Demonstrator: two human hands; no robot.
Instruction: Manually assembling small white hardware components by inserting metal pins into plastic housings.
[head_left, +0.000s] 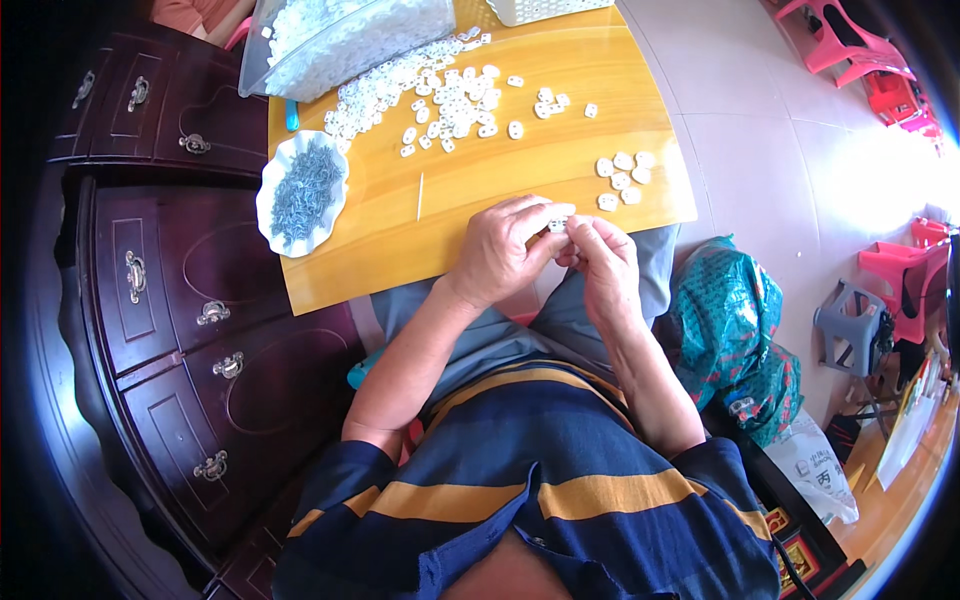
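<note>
Striped shirt [610, 495]: dark blue with ochre bands, worn by the seated person; both forearms extend from its short sleeves toward the surface [560, 160].
Left hand [505, 250]: above the near edge of the surface, thumb and fingers pinched narrow on a white piece [558, 225].
Right hand [605, 270]: beside the left, thumb and fingertips drawn together on the right end of the same piece; finer detail is too small to tell.
White piece: held between the two hands, just inside the near edge as seen from above; dark marks show on its face.
Finished-looking group: a small cluster of rounded white pieces [620, 181] near the right edge, toward the near right corner.
Loose spread: many white pieces [460, 105] scattered across the far half, densest toward the far left corner, a few lying apart to the right.
Fluted dish [266, 205]: white, at the left edge, filled with slender blue-grey parts [303, 192].
Thin stick [420, 197]: pale, lying alone between dish and hands.
Clear bin [360, 45]: at the far left corner, heaped with white pieces.
White basket [550, 8]: at the far edge, partly cut off by the frame.
Dark cabinet [150, 270]: left of the surface, with metal handles.
Green bag [725, 310]: on the floor, to the person's right.
</note>
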